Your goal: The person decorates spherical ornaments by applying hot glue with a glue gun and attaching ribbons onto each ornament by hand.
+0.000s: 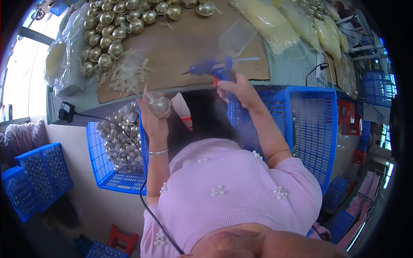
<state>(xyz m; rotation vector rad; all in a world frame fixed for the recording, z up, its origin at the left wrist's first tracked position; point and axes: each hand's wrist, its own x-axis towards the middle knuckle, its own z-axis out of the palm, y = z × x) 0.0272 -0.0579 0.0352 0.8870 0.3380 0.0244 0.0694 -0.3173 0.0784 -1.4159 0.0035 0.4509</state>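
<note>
In my left hand [151, 120] is a gold openwork ball ornament [160, 107] with a pale ribbon bow at its top. My fingers are closed around it, just off the table's front edge. A blue glue gun [204, 68] with an orange-red trigger is gripped in my right hand [241, 91]; its nozzle points left over the table, and a white glue stick [246, 59] sticks out of its back. Left of the nozzle lies a heap of cream ribbon bows [129, 71] on brown cardboard [185, 43].
Many gold balls [118, 32] cover the table's back left. Bags of cream material [271, 26] lie back right. A blue crate [114, 185] full of balls stands below left, another blue crate [314, 129] at right. A black cable [116, 122] runs past my left arm.
</note>
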